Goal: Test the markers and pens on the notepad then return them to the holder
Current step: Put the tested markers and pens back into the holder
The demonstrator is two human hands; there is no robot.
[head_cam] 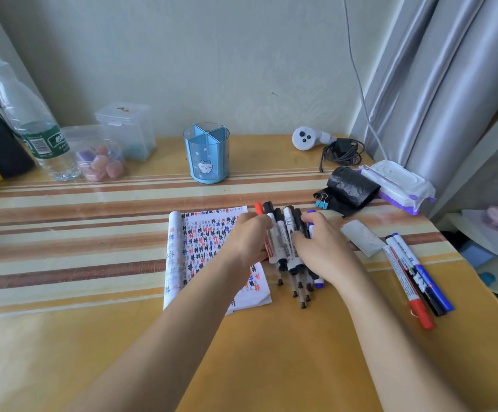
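While both hands crowd the pile, near to far:
Left hand (249, 237): grip half-curled against the bundle's left side, beside the notepad (209, 233).
Right hand (320, 248): pressing markers (286, 233) from the right; bunch evenly before lifting.
Holder (206, 153): empty, upright, well beyond on the tabletop (93, 337).

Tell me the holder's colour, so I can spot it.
Light blue holder, cat face printed; head view.
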